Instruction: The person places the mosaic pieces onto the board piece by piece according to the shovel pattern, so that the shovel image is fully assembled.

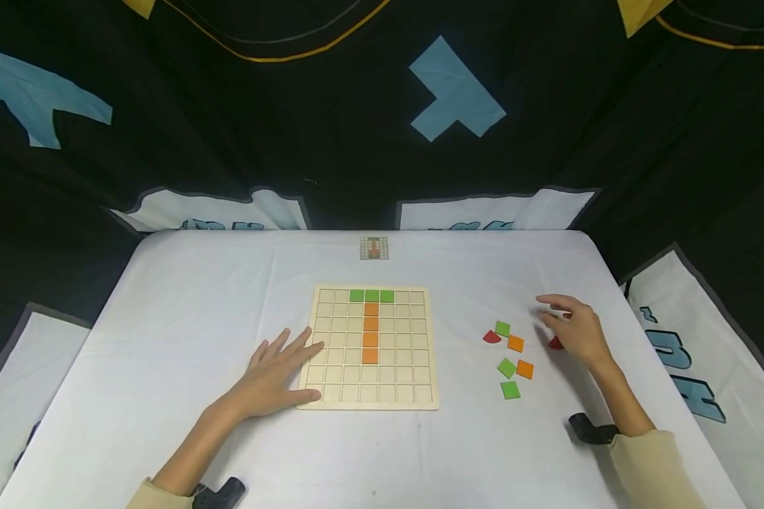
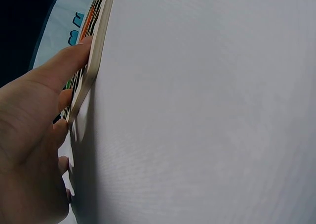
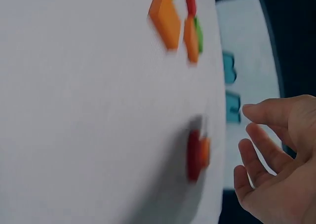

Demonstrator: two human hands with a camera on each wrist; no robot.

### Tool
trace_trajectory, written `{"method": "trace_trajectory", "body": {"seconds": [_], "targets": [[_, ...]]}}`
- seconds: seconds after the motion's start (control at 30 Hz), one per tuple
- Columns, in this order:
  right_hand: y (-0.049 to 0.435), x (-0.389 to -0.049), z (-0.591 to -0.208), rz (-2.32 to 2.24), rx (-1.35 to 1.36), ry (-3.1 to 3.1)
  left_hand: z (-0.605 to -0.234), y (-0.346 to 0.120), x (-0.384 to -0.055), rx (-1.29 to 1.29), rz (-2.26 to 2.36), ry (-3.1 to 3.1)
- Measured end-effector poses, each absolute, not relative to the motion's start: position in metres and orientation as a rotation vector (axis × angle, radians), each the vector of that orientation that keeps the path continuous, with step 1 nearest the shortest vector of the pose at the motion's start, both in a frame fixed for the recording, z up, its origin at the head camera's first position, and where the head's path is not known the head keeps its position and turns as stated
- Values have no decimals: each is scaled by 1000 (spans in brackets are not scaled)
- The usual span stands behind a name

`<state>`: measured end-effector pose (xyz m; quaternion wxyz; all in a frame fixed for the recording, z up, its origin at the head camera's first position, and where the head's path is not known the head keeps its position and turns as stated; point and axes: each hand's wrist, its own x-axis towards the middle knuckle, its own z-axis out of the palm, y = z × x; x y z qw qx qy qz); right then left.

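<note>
A square wooden grid board (image 1: 407, 387) lies on the white table. Three green tiles (image 1: 372, 295) sit side by side in its top row, and a column of several orange tiles (image 1: 371, 339) runs down from the middle one. My left hand (image 1: 264, 382) rests spread on the board's left edge, with the thumb (image 2: 74, 61) on the rim in the left wrist view. Over the table at the right, my right hand (image 1: 579, 336) hovers with loosely bent fingers and nothing between them. Below it lie a red piece (image 3: 193, 157) and an orange piece (image 3: 205, 152).
Between the board and my right hand lie loose pieces: a red wedge (image 1: 492, 337), green tiles (image 1: 511, 390) and orange tiles (image 1: 525, 369). A small printed card (image 1: 374, 248) with a grid pattern lies beyond the board. Dark patterned cloth (image 1: 293, 141) hangs behind the table.
</note>
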<state>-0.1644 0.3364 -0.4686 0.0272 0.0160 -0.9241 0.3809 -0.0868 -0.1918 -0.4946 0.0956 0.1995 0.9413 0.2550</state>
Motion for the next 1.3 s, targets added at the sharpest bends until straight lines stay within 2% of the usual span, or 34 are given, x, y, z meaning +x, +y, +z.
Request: {"method": "trace_trajectory", "body": {"seconds": [0.23, 0.8, 1.03, 1.3], "targets": [[362, -169, -484, 1170, -104, -2966, -492, -192, -87, 593, 756, 2782], [374, -169, -490, 1117, -78, -3060, -495, -192, -89, 596, 740, 2786], [366, -167, -490, 1047, -34, -3034, -495, -192, -87, 593, 748, 2792], [336, -166, -476, 1058, 156, -2964, -495, -192, -87, 592, 751, 2793]]}}
